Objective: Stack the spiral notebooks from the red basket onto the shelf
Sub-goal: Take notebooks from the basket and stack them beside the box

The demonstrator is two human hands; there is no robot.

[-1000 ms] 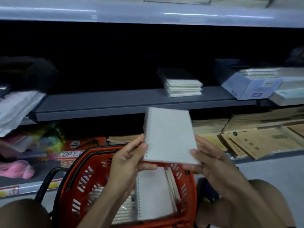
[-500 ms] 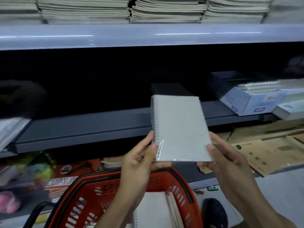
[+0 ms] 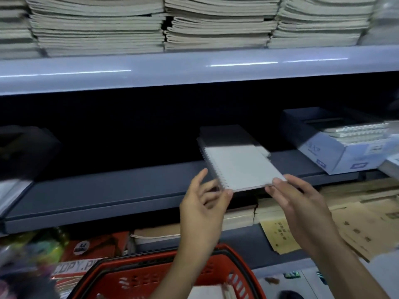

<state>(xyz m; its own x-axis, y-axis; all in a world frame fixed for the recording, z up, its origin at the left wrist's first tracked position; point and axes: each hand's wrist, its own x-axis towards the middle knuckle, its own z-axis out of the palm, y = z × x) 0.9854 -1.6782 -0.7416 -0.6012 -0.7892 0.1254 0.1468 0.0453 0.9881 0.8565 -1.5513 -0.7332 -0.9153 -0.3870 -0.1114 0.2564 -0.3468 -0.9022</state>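
A white spiral notebook (image 3: 239, 166) lies almost flat, partly over the stack of notebooks (image 3: 224, 134) on the dark grey middle shelf (image 3: 108, 190). My left hand (image 3: 205, 203) pinches its near left corner by the spiral. My right hand (image 3: 302, 201) pinches its near right corner. The red basket (image 3: 155, 277) sits below my arms at the bottom edge, with another white notebook (image 3: 207, 292) showing inside it.
Tall piles of pale exercise books (image 3: 194, 22) fill the upper shelf. An open blue-white box of spiral pads (image 3: 336, 147) stands right of the stack. Brown envelopes (image 3: 345, 223) lie on the lower shelf at right, coloured packs (image 3: 43, 249) at left.
Both hands lifted the notebook from above the basket, tipped it from upright to nearly flat and pushed it forward onto the stack. My view tilted up, revealing the upper shelf.
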